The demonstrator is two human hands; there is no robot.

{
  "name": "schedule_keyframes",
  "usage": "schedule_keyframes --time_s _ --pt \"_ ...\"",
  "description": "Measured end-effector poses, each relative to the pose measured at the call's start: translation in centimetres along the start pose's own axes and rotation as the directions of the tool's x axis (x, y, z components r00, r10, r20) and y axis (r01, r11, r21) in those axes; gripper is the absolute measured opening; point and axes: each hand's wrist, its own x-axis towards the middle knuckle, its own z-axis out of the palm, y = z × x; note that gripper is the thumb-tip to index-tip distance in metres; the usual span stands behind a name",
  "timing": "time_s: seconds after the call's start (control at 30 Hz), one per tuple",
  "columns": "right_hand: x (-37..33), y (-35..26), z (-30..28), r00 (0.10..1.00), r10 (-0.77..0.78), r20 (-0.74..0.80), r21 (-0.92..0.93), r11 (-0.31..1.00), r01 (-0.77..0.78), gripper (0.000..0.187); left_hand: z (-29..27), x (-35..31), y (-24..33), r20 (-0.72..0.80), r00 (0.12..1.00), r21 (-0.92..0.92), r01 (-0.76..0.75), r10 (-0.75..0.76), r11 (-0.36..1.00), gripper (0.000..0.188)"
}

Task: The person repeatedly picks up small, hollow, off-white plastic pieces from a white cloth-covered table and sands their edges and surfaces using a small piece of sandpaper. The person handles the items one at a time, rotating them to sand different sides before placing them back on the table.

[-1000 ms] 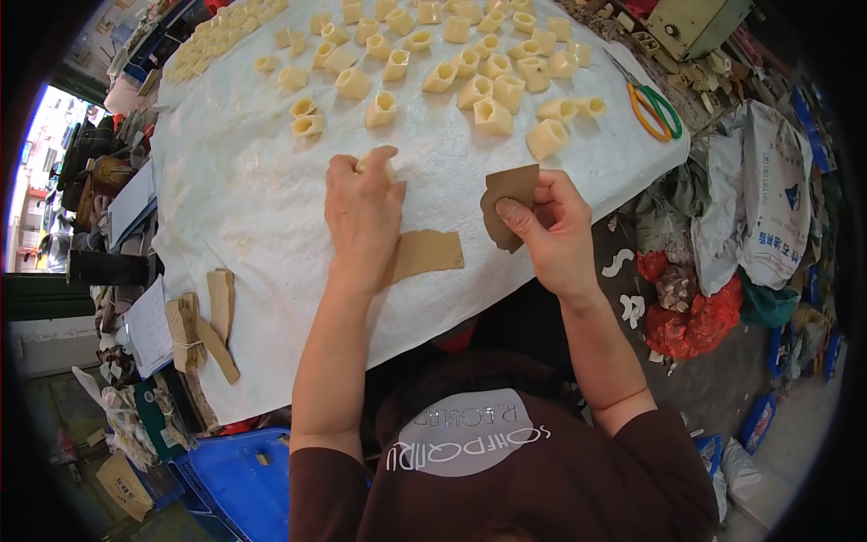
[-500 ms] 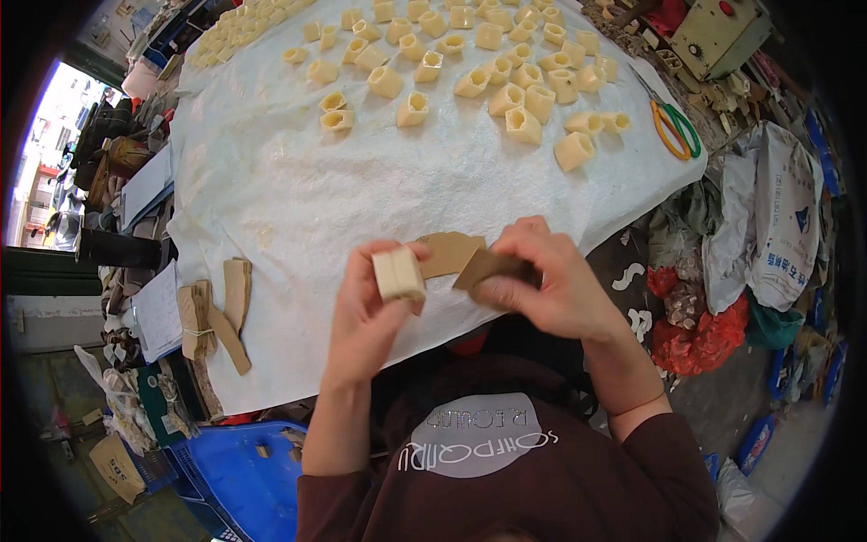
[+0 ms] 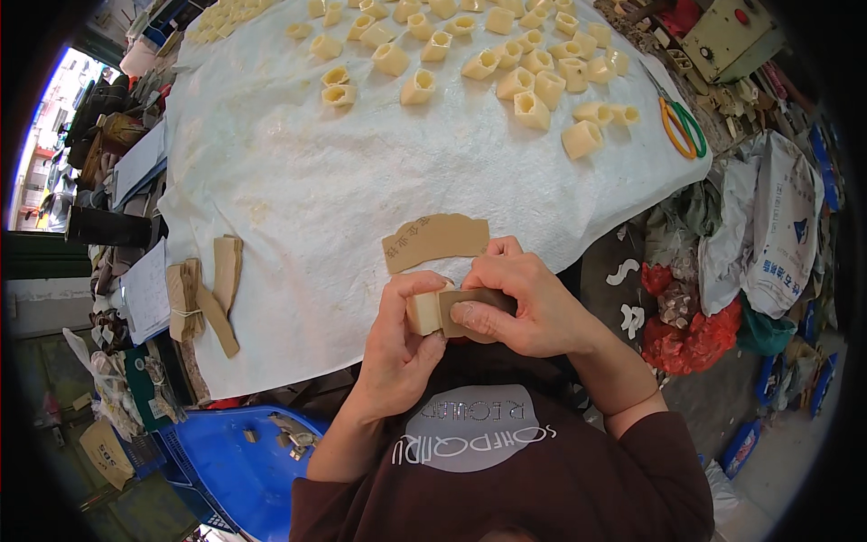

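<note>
White sheet [image 3: 271, 181] spread in front. Right hand [image 3: 537, 303] and left hand [image 3: 397, 366] meet over its near edge, both pinching. Flat brown card [image 3: 438, 242] just beyond (faint marks on it). Right presses darker brown card [image 3: 463, 297] against cream block [image 3: 423, 313] gripped by left.

This looks like a workshop. Dozens of pale hollow blocks [image 3: 390, 60], much alike, are spread over a white-covered table [image 3: 271, 199], with scissors [image 3: 682, 131] at its right edge and brown strips [image 3: 185, 298] at its left. Past the scissors, a box [image 3: 733, 36] with a red button stands among loose parts [image 3: 682, 61]. Papers [image 3: 147, 294] and dark clutter [image 3: 107, 98] crowd the left side. Scraps [image 3: 632, 318] lie on the floor [image 3: 691, 406] near a red bag [image 3: 695, 339] and a white sack [image 3: 784, 221]; a blue tub [image 3: 244, 461] sits at lower left.
</note>
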Motion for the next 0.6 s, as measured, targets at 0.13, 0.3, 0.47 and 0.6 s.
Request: schedule_keyframes --time_s 0.13,0.3,0.47,0.6 --pt "-0.1 -0.16 -0.24 1.0 0.031 0.007 0.011 0.999 -0.031 0.017 0.3 0.11 -0.13 0.007 1.0 -0.012 -0.011 0.011 1.0 0.051" --pt "-0.16 0.2 -0.31 1.0 0.021 0.021 0.019 1.0 -0.021 0.018 0.62 0.12 -0.01 -0.011 1.0 -0.012 -0.005 0.005 1.0 0.05" --pt "-0.03 0.74 0.44 0.994 -0.048 -0.101 0.068 0.996 0.055 0.012 0.74 0.25 0.23 0.006 0.998 -0.004 -0.06 0.06 0.998 0.049" --pt "-0.01 0.53 -0.05 0.989 -0.124 -0.081 -0.041 0.992 0.121 0.013 0.88 0.07 0.21 -0.044 0.998 0.09 -0.051 0.055 0.995 0.051"
